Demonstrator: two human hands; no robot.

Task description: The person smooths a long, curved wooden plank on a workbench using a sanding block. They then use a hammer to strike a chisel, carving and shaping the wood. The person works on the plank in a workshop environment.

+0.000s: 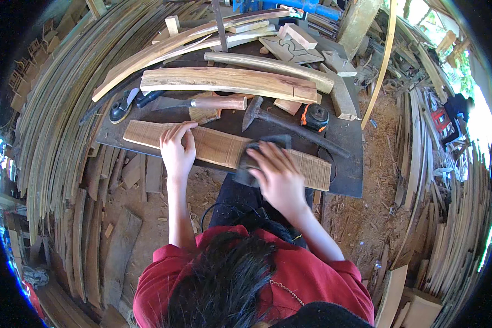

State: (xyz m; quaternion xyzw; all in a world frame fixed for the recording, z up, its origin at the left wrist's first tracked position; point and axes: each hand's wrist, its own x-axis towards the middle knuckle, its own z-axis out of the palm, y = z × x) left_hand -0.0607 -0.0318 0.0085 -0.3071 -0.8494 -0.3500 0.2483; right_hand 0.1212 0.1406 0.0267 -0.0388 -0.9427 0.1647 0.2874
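A long, thin wooden board (216, 145) with visible grain lies across the near edge of a dark table. My left hand (177, 146) grips it left of its middle, fingers bent over the top. Under my right hand (279, 174) is a dark grey sheet of sandpaper (248, 162), pressed against the board's right half and hanging over its near edge. The fingers lie bent over the sheet and hide part of it. Just beyond the board are a hammer (290, 125), a black and orange tape measure (315, 117) and a knife (218, 103) with a wooden handle.
Curved wooden pieces (229, 82) and offcuts cover the far half of the table (344, 169). A small dark hand tool (119, 111) sits at its left. Long wood strips (54, 126) are stacked on the left, more (464, 218) on the right. Shavings litter the floor (361, 229).
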